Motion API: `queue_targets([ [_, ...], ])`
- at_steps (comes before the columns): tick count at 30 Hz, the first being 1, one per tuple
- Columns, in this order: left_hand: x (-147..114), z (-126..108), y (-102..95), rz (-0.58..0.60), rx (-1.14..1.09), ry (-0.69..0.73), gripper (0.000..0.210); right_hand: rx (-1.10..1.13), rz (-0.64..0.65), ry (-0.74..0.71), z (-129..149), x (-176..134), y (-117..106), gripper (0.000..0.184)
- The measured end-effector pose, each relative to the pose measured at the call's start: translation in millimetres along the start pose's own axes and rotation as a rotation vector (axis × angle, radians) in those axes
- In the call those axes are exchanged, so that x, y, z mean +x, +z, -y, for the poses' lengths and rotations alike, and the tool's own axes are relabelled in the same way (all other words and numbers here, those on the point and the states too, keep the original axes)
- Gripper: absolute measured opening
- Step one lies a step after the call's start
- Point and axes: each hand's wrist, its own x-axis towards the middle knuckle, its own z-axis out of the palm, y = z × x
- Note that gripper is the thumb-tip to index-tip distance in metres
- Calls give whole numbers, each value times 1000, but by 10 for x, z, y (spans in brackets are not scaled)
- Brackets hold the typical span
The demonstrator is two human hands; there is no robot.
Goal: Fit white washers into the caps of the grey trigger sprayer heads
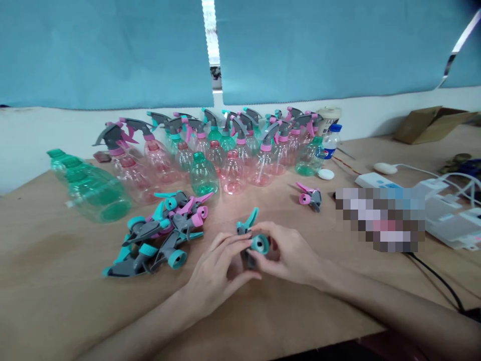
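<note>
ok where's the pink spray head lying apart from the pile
Head view, right of centre: the spray head lies on the table beyond the right hand, in front of the white oval object.

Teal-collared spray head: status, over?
Right grip holding the spray head; left grip at it, fingertips close. Spray head not on a bottle. Nothing visibly in the way; spray-head pile lies left.

You can read "I AM" on the pale cup (329, 120) at the back, line under it too blurred; "pepsi" on the blue label (329, 151) of the blue-capped bottle (332, 140).
</note>
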Motion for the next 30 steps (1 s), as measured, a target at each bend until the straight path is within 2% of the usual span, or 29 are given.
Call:
queue_targets([
  [3,-11,-12,-21,-34,36,-50,41,-213,-67,39,-88,-49,-264,20],
  [6,-12,-7,-40,-46,87,-92,30,-383,-23,130,-209,-199,-608,18],
  [10,17,8,-38,-5,97,-117,23,-623,47,202,-375,-426,-1062,21],
  [13,46,20,-20,40,108,-145,21,-786,92,195,-488,-518,-1240,25],
  [17,63,28,-9,70,133,-136,19,-849,241,263,-619,-522,-1186,28],
  [22,32,7,-91,107,179,-101,17,-802,265,297,-751,-440,-1018,26],
  [26,-17,2,-294,113,269,-69,15,-830,290,287,-803,-401,-1011,26],
  [30,-143,77,-598,87,385,-116,16,-983,328,265,-682,-340,-1050,28],
])
